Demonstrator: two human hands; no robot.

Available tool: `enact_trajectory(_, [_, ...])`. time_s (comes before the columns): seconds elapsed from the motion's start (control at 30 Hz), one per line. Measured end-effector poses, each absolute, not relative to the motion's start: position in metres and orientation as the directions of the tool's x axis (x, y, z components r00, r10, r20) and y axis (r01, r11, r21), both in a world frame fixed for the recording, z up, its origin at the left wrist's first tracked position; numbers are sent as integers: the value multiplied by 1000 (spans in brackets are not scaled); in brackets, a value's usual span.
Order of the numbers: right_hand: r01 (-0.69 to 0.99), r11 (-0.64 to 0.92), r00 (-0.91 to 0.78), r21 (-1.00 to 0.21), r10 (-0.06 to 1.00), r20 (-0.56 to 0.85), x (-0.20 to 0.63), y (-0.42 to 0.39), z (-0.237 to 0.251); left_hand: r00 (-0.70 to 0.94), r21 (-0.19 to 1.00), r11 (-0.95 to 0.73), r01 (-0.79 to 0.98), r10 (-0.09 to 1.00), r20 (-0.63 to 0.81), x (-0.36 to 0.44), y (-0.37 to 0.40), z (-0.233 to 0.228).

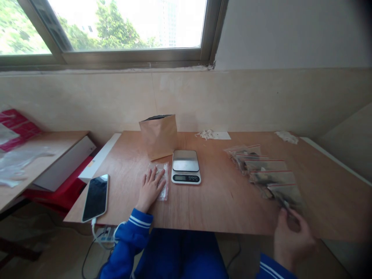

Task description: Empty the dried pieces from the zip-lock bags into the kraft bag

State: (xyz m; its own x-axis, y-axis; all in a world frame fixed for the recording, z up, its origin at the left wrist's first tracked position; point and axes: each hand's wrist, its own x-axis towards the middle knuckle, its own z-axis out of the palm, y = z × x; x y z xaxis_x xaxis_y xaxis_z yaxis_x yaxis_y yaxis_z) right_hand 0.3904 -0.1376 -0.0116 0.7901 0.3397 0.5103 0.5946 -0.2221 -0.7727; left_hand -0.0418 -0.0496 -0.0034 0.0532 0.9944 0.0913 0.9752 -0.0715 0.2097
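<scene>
A clear, empty zip bag (162, 182) lies flat beside 5 overlapping filled bags (266, 174).

Packing workspace: scale (186, 166), zip bags (266, 172), plywood table (221, 201).

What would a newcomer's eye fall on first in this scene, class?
The digital kitchen scale at the middle of the wooden table, with a brown paper bag upright behind it. A row of filled zip bags runs toward the right hand; the left hand lies flat on an empty zip bag.
</scene>
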Motion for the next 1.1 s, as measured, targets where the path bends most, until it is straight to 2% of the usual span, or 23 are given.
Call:
enact_trajectory(0.1, [569,-246,821,-784,221,527,379,-140,19,20,192,-40,981,995,101,-42,-49,-2])
enact_trajectory(0.2, [524,-126,839,-842,246,485,363,-138,45,-24,211,4,978,996,89,-43,-48,-1])
enact_trajectory(0.3, [408,8,833,-913,405,376,338,-135,62,-17,312,-20,950,993,117,-38,-51,10])
enact_trajectory(0.4, [259,131,756,-957,589,286,300,-128,74,-9,560,-112,821,978,209,-21,-66,37])
enact_trajectory(0.5, [103,169,641,-980,742,195,257,-117,81,241,851,-294,435,949,204,1,-90,73])
enact_trajectory(0.57, [19,172,556,-985,817,154,230,-109,84,373,936,-251,247,916,147,13,-103,92])
enact_trajectory(0.7, [-34,171,414,-985,899,142,193,-97,85,185,946,-214,241,968,172,19,-114,107])
enact_trajectory(0.8, [118,234,506,-965,822,261,173,-97,84,88,979,-134,151,989,122,19,-114,103])
enact_trajectory(0.87, [224,265,491,-938,801,343,159,-102,84,41,991,-106,84,994,103,20,-114,99])
enact_trajectory(1.0, [184,334,176,-924,914,365,137,-115,93,-95,990,-130,56,986,135,26,-114,92])
enact_trajectory(1.1, [159,362,67,-919,924,376,130,-120,99,-115,995,-102,18,988,104,25,-115,93])
